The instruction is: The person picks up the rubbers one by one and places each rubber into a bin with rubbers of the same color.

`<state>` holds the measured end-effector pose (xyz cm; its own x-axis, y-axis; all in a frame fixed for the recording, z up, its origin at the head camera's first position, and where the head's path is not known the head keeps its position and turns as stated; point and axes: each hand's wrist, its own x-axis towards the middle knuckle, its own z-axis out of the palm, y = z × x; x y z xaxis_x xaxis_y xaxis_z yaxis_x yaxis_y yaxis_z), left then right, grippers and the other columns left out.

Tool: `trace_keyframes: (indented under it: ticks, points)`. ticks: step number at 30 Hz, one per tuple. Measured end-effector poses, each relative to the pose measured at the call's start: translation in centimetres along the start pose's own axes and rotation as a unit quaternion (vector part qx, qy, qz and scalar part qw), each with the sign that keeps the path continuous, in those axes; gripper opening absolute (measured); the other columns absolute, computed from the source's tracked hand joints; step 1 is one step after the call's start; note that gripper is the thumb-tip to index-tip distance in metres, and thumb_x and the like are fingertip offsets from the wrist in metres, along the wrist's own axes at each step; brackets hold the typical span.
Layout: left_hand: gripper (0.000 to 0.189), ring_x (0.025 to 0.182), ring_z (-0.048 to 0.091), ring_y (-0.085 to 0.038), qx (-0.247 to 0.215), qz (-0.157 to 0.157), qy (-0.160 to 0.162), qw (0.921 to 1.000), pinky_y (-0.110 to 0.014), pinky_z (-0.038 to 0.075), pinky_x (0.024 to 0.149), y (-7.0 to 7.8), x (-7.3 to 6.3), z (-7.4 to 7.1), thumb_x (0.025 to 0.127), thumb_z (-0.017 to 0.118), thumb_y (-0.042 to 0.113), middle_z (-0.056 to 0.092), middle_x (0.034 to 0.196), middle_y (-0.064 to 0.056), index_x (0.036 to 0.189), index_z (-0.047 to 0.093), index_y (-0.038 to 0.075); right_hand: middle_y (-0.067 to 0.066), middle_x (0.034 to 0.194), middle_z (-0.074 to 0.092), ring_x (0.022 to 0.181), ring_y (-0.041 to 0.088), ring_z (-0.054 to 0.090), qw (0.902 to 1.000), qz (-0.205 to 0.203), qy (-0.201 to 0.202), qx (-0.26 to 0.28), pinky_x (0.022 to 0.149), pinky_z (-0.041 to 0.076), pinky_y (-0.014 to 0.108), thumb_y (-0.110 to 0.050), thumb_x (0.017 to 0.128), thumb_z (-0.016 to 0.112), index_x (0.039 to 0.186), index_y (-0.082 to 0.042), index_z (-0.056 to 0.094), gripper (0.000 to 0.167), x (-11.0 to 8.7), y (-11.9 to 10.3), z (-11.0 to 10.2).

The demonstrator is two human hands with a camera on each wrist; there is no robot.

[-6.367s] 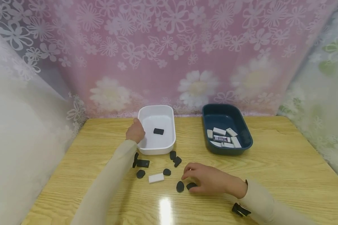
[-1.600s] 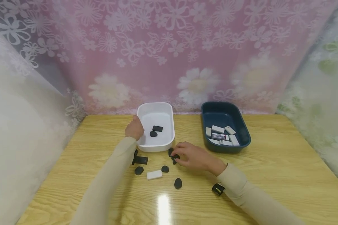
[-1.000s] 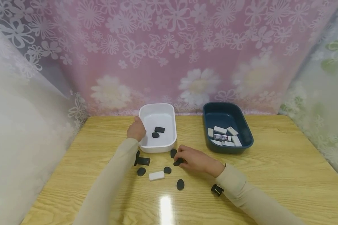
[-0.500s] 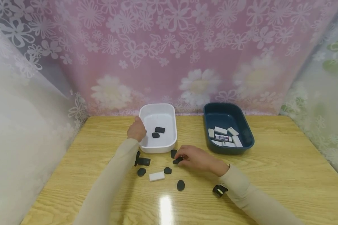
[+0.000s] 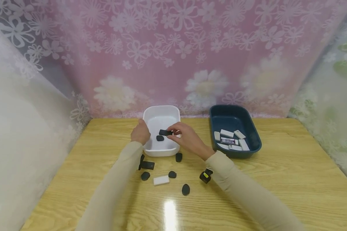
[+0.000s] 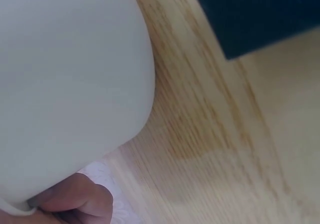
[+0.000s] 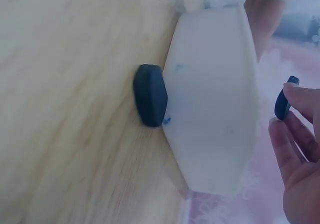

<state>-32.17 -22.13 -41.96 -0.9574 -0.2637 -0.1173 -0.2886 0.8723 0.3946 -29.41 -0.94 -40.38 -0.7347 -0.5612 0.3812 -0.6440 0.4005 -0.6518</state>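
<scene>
My left hand (image 5: 140, 132) grips the left rim of the white tub (image 5: 163, 153), its fingers (image 6: 82, 199) curled at the rim in the left wrist view. Over the right side of this tub, my right hand (image 5: 188, 138) pinches a small, thin black piece (image 7: 284, 102) between thumb and fingertips. Inside the tub lies a rounded black piece (image 5: 160, 138), and a black block (image 5: 163, 132) is partly covered by the held piece. Against the tub's near wall, a faceted black piece (image 7: 150, 96) lies on the table.
Nearer on the wooden table lie a white block (image 5: 161, 180), a black block (image 5: 148, 165) and rounded black pieces (image 5: 185, 189). To the right stands a dark blue tub (image 5: 255, 141) holding several white erasers (image 5: 227, 133). A curtain (image 5: 202, 57) hangs behind.
A rounded black piece has entered the white tub. My right hand has lifted the notched black piece off the table and carried it up-left over that tub. My left hand stays at the rim.
</scene>
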Motion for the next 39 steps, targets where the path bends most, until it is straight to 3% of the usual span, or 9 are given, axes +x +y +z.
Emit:
trace_keyframes:
  ticks: [6,16,27,39]
  points:
    - [0.047,0.093,0.063,-0.04,-0.001,-0.008,0.018,0.9998,-0.049,0.051,0.076,-0.1,0.1,0.0,0.09,0.058,0.008,0.063,0.103,-0.025,0.128,0.033,-0.005,0.001,0.1,0.063,0.086,0.014,0.058,0.9991,0.027,-0.013,-0.028,0.081,0.05,0.029,-0.015,0.088,0.071,0.105,-0.009,0.068,0.019,3.2,0.7,2.2]
    - [0.042,0.093,0.063,-0.038,-0.002,-0.002,0.027,0.9996,-0.049,0.051,0.076,0.3,0.3,0.6,0.09,0.059,0.01,0.064,0.104,-0.023,0.122,0.036,-0.003,0.002,0.097,0.063,0.086,0.015,0.057,0.9895,0.056,-0.018,-0.132,0.076,0.046,0.029,-0.016,0.088,0.07,0.099,-0.01,0.069,0.013,5.6,0.8,4.4]
    - [0.043,0.093,0.063,-0.038,0.001,-0.008,0.02,0.9998,-0.049,0.05,0.077,-0.7,0.3,0.2,0.089,0.059,0.01,0.064,0.104,-0.023,0.123,0.035,-0.002,0.003,0.096,0.063,0.086,0.015,0.058,0.9824,0.104,-0.084,-0.13,0.078,0.047,0.03,-0.015,0.088,0.07,0.096,-0.011,0.068,0.009,6.5,1.0,5.3]
    - [0.043,0.091,0.064,-0.037,0.005,-0.01,0.008,0.9999,-0.048,0.051,0.075,-0.3,0.5,0.4,0.09,0.057,0.01,0.063,0.102,-0.023,0.124,0.034,-0.003,0.001,0.095,0.06,0.09,0.015,0.056,0.9609,0.123,-0.123,-0.215,0.082,0.045,0.029,-0.015,0.09,0.068,0.095,-0.012,0.066,0.006,6.2,1.6,5.5]
